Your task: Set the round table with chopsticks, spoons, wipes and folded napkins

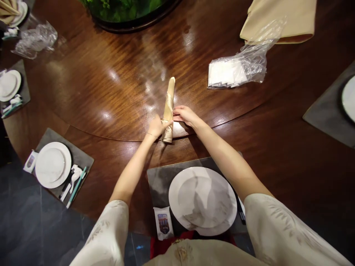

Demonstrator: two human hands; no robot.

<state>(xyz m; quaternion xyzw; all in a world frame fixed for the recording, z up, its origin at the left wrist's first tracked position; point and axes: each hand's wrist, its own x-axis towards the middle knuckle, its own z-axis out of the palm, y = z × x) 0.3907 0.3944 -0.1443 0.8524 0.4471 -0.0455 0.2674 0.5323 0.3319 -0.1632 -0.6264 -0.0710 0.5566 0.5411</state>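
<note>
A gold cloth napkin [169,99], rolled into a narrow tube, lies on the dark wooden table and points away from me. My left hand [156,126] grips its lower part, thumb across the top of the roll. From the other side, my right hand [185,114] pinches at the roll's edge with its fingertips, partly hidden against the cloth. A pale shiny patch shows just below my right fingers; what it is I cannot make out. Closer to my body, a white plate stack [202,201] sits on a grey placemat [156,184].
A clear plastic bag with white packets [226,73] lies at upper right, near folded gold cloth [280,22]. Green plants [127,13] stand in a round holder at the back. Left is another setting with a plate [52,165]. A wipe packet [163,223] lies near me.
</note>
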